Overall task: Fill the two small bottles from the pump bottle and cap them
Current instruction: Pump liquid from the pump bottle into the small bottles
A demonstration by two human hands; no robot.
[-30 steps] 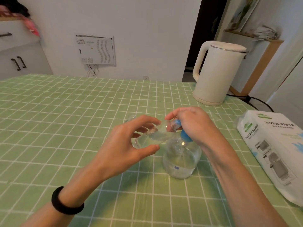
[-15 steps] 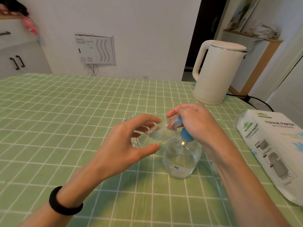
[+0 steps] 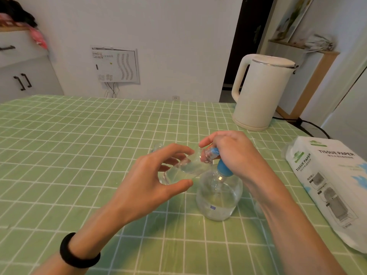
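A clear round pump bottle (image 3: 218,197) with a blue pump head (image 3: 223,168) stands on the green checked tablecloth (image 3: 79,145), partly filled with clear liquid. My right hand (image 3: 234,153) is curled over the pump head. My left hand (image 3: 151,179) holds a small clear bottle (image 3: 186,167) tilted, pinched between thumb and fingers, with its mouth up against the blue spout. Some clear liquid lies inside the small bottle. Another small clear object (image 3: 157,147) peeks out behind my left fingers; I cannot tell what it is.
A white electric kettle (image 3: 262,92) stands at the back right with its black cord (image 3: 309,126) trailing off the table. A tissue paper pack (image 3: 333,185) lies along the right edge. A grey cabinet (image 3: 21,76) is beyond the table's far left.
My right hand has risen slightly on the pump head. The small bottle stays tilted at the spout in my left hand.
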